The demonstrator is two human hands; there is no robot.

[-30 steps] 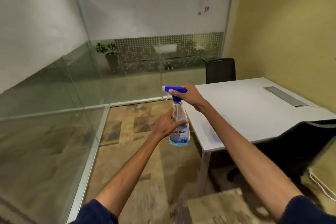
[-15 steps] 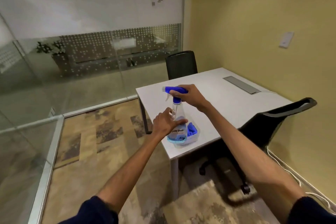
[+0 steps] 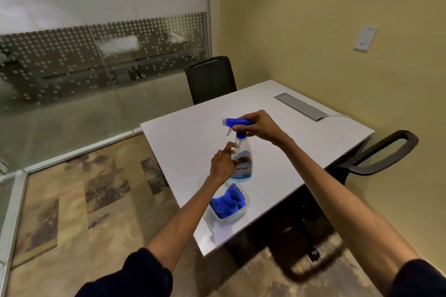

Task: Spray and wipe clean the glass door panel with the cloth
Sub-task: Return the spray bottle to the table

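My right hand grips the blue trigger head of a clear spray bottle that holds pale blue liquid. The bottle is upright at the white table; whether its base rests on the top I cannot tell. My left hand lies against the bottle's left side, fingers loosely raised near the neck and not wrapped round it. A crumpled blue cloth sits in a clear plastic tub near the table's front corner, just in front of the bottle. The glass panel, frosted with dots higher up, stands at the left.
A black chair stands behind the table by the glass, and another black chair is at the right side. A grey cable flap is set in the tabletop. Yellow wall with a switch plate at right. Patterned carpet at left.
My view has swung right from the glass to the table. The bottle has come down over the tabletop beside the tub, and my left hand's fingers have come off the bottle's body.
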